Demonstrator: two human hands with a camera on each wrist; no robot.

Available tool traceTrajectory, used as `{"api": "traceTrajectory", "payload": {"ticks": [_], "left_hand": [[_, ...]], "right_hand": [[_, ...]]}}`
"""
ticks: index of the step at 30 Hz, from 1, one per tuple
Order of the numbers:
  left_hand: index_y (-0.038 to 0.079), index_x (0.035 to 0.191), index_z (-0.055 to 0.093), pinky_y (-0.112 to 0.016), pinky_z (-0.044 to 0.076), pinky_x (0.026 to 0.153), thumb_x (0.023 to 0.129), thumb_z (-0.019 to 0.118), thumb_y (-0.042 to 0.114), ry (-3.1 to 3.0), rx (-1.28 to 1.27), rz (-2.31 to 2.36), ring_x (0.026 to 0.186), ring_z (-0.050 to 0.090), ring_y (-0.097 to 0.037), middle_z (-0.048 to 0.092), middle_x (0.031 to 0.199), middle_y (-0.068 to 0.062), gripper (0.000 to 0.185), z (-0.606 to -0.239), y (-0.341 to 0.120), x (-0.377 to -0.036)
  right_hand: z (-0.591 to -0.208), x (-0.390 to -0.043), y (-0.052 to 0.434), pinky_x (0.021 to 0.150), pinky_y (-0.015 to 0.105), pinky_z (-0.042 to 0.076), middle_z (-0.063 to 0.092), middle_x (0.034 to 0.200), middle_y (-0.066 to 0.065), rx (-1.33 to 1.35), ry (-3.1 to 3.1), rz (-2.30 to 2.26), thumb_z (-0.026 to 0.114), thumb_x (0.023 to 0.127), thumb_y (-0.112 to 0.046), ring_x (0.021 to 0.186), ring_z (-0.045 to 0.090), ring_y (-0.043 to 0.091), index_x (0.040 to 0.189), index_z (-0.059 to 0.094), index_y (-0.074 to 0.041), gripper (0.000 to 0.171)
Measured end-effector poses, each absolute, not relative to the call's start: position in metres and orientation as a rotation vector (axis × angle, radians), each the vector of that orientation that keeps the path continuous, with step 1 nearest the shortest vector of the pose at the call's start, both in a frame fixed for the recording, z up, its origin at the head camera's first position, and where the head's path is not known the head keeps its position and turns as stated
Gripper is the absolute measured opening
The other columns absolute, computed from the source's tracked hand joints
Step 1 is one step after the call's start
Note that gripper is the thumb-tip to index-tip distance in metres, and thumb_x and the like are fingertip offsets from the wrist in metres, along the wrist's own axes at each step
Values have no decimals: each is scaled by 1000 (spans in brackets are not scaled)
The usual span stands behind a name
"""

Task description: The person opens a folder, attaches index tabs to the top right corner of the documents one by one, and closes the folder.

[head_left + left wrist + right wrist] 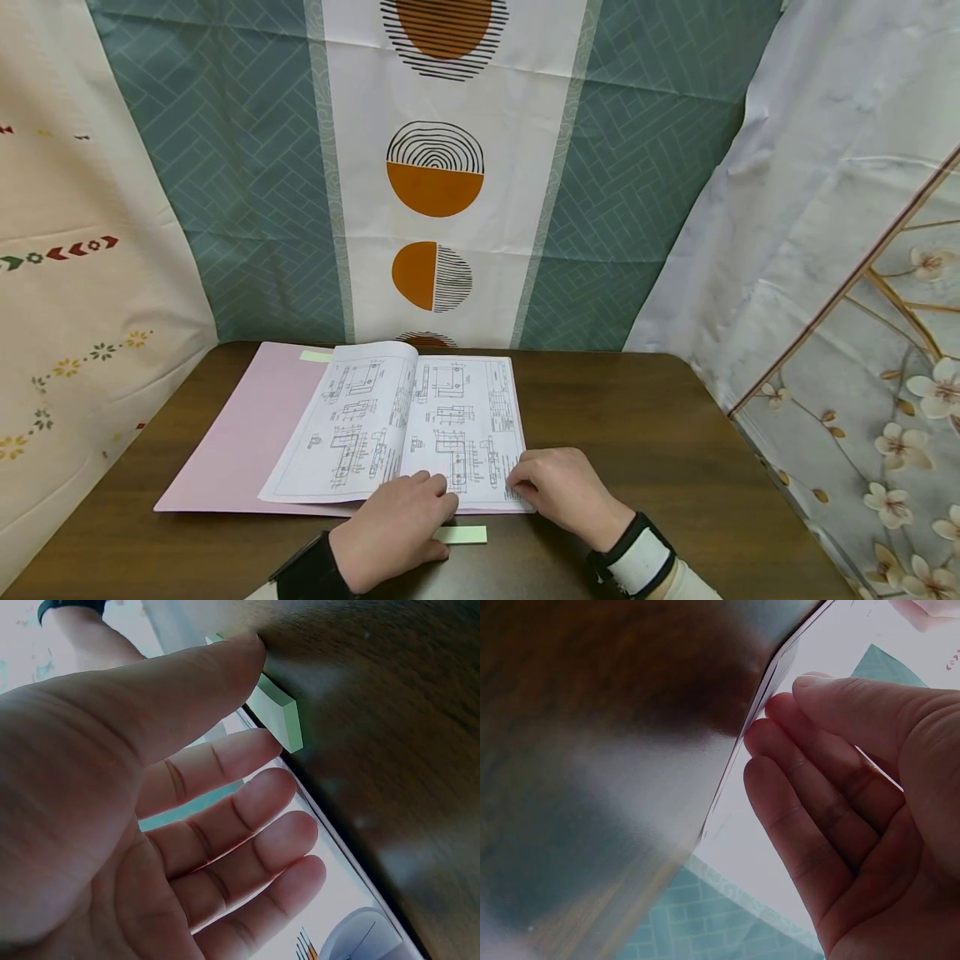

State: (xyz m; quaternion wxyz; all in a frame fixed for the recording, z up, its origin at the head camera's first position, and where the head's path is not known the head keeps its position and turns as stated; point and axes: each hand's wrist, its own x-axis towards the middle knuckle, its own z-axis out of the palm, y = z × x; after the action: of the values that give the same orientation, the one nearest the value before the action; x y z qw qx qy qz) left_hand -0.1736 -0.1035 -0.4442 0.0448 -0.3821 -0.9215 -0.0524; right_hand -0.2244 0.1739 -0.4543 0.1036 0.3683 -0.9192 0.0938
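Note:
An open booklet of technical drawings (457,400) lies on a pink folder (232,442), its left-hand page curling up near the spine. My left hand (401,521) is at the lower edge of the booklet, fingers loosely extended over it. In the left wrist view, the thumb of that hand overlaps a pale green sticky-note pad (277,712), which rests on the table just below the booklet. At the lower right corner of the right-hand page, my right hand (562,492) pinches the page edge between thumb and forefinger; the forefinger is mostly hidden in the right wrist view.
A pale green sticky note (317,356) is stuck near the top of the folder. All this lies on a dark brown wooden table (600,408). Patterned cloths hang around it, with a teal and white curtain (465,225) behind the far edge.

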Motion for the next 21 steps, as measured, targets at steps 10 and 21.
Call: {"api": "traceTrajectory", "payload": {"ticks": [10,21], "left_hand": [[19,92,72,-27,38,60,86,97,35,-2845,-1152,-161,73,43,-8,49,81,12,30,-444,-101,-173],[19,91,71,-27,40,59,88,95,32,-2808,-1162,-107,73,46,-8,54,82,10,27,-447,-100,-173]], "right_hand": [[-455,-225,174,70,26,56,78,91,-12,1089,-2705,267,95,89,-15,75,64,0,94,88,-22,11],[-454,-224,174,71,26,57,79,92,-11,1087,-2702,269,94,89,-14,76,65,0,94,88,-22,11]]}}
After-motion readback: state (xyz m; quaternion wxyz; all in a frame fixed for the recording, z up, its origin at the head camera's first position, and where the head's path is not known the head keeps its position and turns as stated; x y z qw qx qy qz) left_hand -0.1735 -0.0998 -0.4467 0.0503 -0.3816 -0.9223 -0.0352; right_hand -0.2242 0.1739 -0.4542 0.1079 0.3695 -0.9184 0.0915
